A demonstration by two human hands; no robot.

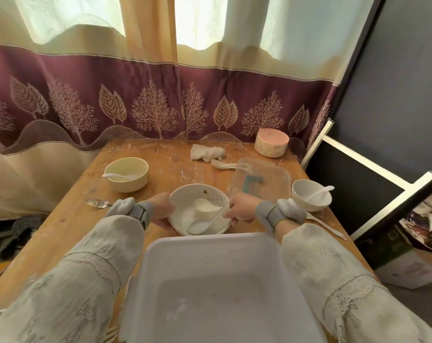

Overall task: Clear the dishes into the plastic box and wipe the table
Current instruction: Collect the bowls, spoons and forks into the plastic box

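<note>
The wooden table fills the middle of the view, its top scuffed with pale marks, and a patterned curtain hangs behind its far edge. At the near edge sits the white plastic box, open toward the camera, its far rim just below the plate. A clear lid lies flat on the right side of the table, far of the right hand. At the far right corner stands a pink round container. On the left stands a cream bowl with a white spoon inside; on the right a white bowl, also with a spoon in it. A crumpled white cloth lies at the far middle, with a loose spoon just near of it, beside the lid. A fork lies left of the left wrist, and another white utensil lies near the right table edge.

The plate is held between both hands, just beyond the box rim, tilted, carrying a small white cup and a white spoon. The left hand grips its left rim with curled fingers; the right hand pinches its right rim.
</note>
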